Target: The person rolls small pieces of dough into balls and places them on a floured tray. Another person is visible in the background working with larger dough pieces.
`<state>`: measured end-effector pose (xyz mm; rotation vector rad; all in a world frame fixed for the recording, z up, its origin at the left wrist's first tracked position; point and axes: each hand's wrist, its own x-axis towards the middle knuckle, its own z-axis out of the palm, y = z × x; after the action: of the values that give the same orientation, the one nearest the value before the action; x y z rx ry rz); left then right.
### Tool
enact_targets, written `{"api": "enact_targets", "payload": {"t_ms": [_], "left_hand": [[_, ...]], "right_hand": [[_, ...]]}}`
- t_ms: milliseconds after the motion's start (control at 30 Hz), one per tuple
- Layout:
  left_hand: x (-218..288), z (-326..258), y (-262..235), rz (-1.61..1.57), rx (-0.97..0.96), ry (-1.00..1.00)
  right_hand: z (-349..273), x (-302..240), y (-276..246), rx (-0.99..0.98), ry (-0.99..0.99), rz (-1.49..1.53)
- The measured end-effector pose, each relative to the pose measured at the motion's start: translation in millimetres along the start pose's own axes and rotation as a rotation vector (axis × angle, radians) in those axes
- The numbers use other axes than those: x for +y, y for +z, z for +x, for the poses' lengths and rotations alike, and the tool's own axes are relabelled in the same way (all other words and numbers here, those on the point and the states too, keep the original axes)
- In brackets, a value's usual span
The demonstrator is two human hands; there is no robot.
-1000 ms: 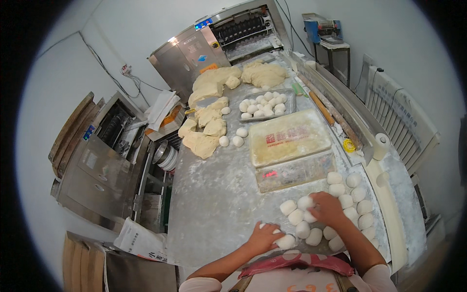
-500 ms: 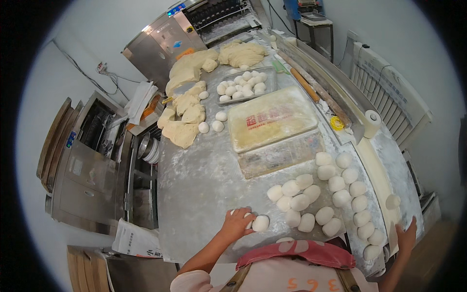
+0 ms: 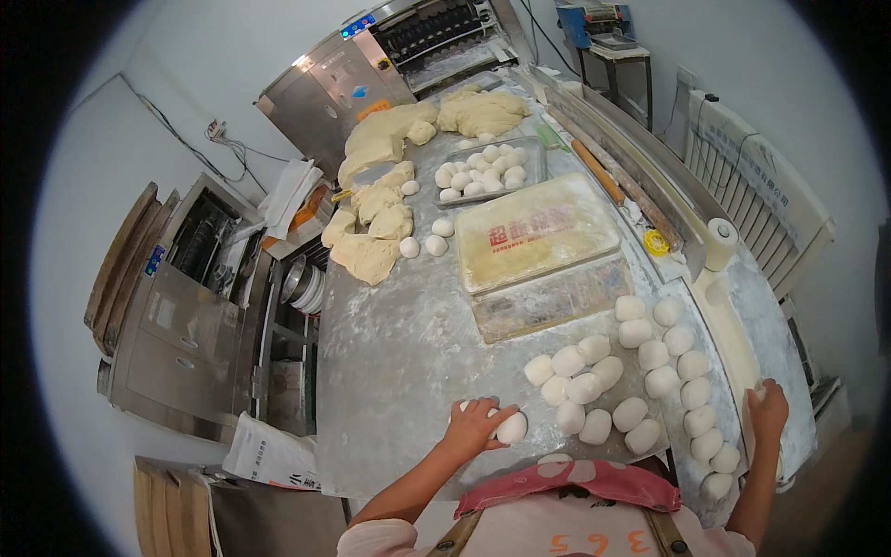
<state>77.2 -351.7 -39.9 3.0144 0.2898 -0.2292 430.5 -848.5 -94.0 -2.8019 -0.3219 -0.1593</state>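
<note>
My left hand (image 3: 476,427) is closed over dough balls on the floured steel table, its fingers curving round a round white dough ball (image 3: 511,428). Another ball shows partly behind the fingers, and the palm hides the rest. Over at the right, my right hand (image 3: 768,410) has its fingers round a dough ball on the narrow cream conveyor belt (image 3: 732,345); only a bit of that ball shows. Between my hands lie several shaped dough balls (image 3: 584,388) in a loose cluster, and a curved double row (image 3: 695,394) stands beside the belt.
A lidded, flour-dusted plastic box (image 3: 538,232) occupies mid-table. Behind it is a clear tray (image 3: 483,171) of dough balls. Large dough slabs (image 3: 371,255) lie at the left and far end. A wooden rolling pin (image 3: 599,172) rests along the metal rail. Steel machines (image 3: 339,93) stand beyond.
My right hand has moved up and in to the belt and closed on the dough ball there. My left fingers now reach over the outer ball. The whole view has shifted slightly.
</note>
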Motion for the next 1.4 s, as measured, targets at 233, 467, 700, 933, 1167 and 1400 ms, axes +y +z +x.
{"api": "enact_targets", "payload": {"t_ms": [233, 467, 700, 933, 1167, 1400], "left_hand": [[0, 0, -1, -0.024, 0.014, 0.000], [-6, 2, 0, -0.096, 0.002, -0.020], [-26, 1, 5, -0.100, 0.072, -0.071], [-13, 2, -5, -0.085, 0.077, -0.090], [-37, 7, 4, -0.112, 0.012, -0.183], [-64, 40, 1, -0.125, 0.099, -0.242]], "right_hand": [[9, -38, -15, -0.054, -0.023, 0.057], [39, -57, -4, -0.105, -0.108, 0.034], [61, -68, 3, -0.108, -0.168, 0.031], [54, -183, -40, -0.033, -0.379, 0.348], [-34, -344, -8, -0.467, -0.909, 0.744], [-103, -378, 65, -0.566, -1.137, 0.452]]}}
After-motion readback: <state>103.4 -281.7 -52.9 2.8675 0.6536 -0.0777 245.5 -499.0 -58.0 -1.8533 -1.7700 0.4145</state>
